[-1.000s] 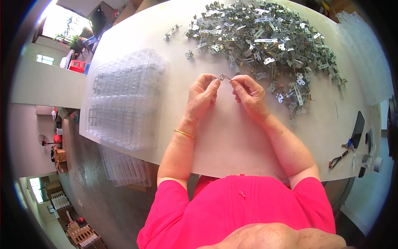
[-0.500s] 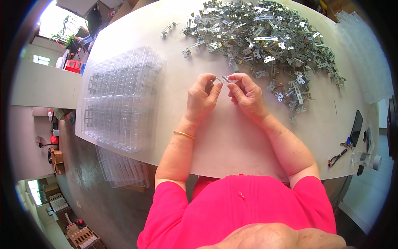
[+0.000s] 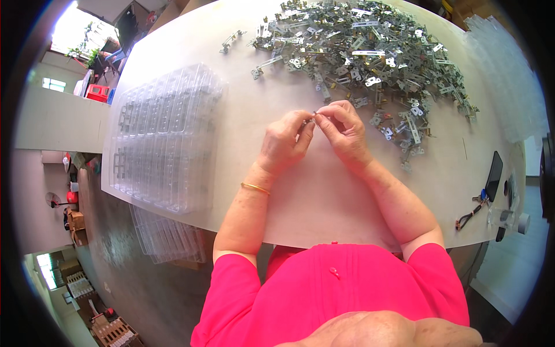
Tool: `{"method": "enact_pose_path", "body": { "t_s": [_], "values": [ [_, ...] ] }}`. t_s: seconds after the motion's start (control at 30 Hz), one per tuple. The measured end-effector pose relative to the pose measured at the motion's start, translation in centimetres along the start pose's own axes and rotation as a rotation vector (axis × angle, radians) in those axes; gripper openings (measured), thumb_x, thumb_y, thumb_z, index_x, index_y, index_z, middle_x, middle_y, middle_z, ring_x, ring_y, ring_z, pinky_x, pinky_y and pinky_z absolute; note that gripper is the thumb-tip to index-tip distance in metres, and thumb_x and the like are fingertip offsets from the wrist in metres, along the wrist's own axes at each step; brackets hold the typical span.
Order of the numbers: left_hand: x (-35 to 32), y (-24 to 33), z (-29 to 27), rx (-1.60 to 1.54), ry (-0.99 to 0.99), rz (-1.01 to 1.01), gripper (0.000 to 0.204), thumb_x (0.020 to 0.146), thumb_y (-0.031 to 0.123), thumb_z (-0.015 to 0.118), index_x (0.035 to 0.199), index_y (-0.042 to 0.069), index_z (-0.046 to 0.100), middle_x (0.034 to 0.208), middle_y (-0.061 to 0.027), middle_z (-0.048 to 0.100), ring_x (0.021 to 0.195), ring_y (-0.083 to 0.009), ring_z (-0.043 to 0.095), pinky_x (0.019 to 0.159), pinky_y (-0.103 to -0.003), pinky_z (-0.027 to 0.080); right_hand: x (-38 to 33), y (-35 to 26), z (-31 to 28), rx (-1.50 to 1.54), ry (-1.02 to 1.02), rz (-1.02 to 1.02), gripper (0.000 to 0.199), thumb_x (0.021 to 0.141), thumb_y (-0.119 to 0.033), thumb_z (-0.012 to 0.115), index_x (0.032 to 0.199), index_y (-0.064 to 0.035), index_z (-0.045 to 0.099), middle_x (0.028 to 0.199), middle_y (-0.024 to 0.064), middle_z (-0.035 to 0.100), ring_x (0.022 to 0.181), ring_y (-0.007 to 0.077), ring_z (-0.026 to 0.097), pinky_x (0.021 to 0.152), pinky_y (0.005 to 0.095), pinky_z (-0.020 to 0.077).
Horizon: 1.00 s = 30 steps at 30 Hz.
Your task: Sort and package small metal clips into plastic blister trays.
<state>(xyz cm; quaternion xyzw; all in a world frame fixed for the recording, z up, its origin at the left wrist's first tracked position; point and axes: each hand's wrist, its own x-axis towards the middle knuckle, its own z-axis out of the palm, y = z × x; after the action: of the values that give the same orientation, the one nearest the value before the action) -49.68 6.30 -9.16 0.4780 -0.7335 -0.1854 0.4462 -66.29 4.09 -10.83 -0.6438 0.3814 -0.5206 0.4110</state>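
Both hands meet over the middle of the table, fingertips touching. My left hand (image 3: 284,140) is closed in a pinch around a small metal part (image 3: 314,113), which is mostly hidden by the fingers. Against its other end, the thumb and forefinger of my right hand (image 3: 347,134) press together. Whether this is one piece or two joined pieces cannot be made out. Beyond my hands lies a large heap of small silvery metal brackets (image 3: 370,53), some with brass-coloured bits. One bracket (image 3: 232,41) rests apart, left of the heap.
Stacked clear plastic trays (image 3: 167,139) holding metal parts stand on the left of the pale table (image 3: 324,214). More clear trays (image 3: 167,234) sit lower, beyond the table edge. At right are a phone (image 3: 494,175), keys (image 3: 481,196) and clear plastic sheeting (image 3: 509,75).
My hands have come together. The left fingers have tilted inward toward the right fingertips, and the metal part now shows less between them.
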Motion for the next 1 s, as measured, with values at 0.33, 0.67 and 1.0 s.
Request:
{"method": "enact_pose_path", "body": {
  "t_s": [0.33,0.67,1.0],
  "values": [
    [0.5,0.1,-1.4,-0.761,0.077,-0.611,0.012,0.100,0.013,0.058,0.105,0.004,0.062,0.073,0.0031,0.055,0.056,-0.0044,0.046,0.049,-0.019,0.037,-0.1,-1.0,-0.1,0.279,0.034,0.236,0.008,0.096,-0.013,0.066,0.103,-0.0074,0.067,0.071,-0.0053,0.054,0.062,0.0025,0.046,0.054,0.0200,0.0366],
    [0.4,-0.3,-1.1,-0.772,0.080,-0.567,0.013,0.099,0.015,0.059,0.103,0.002,0.061,0.069,0.0040,0.054,0.053,-0.0031,0.045,0.047,-0.019,0.034,-0.2,-1.0,0.1,0.081,-0.048,0.183,0.009,0.097,-0.011,0.063,0.105,-0.0071,0.066,0.069,-0.0031,0.056,0.062,0.0038,0.050,0.055,0.0221,0.0410],
    [-0.2,-1.4,-0.6,-0.346,0.075,-0.276,0.009,0.097,0.006,0.062,0.105,0.003,0.063,0.080,0.0041,0.060,0.067,-0.0007,0.050,0.058,-0.017,0.041,-0.1,-1.7,-0.2,0.101,-0.099,0.309,0.016,0.099,-0.009,0.057,0.114,-0.0065,0.062,0.075,0.0005,0.063,0.064,0.0067,0.058,0.059,0.0231,0.0491]
  ]
}}
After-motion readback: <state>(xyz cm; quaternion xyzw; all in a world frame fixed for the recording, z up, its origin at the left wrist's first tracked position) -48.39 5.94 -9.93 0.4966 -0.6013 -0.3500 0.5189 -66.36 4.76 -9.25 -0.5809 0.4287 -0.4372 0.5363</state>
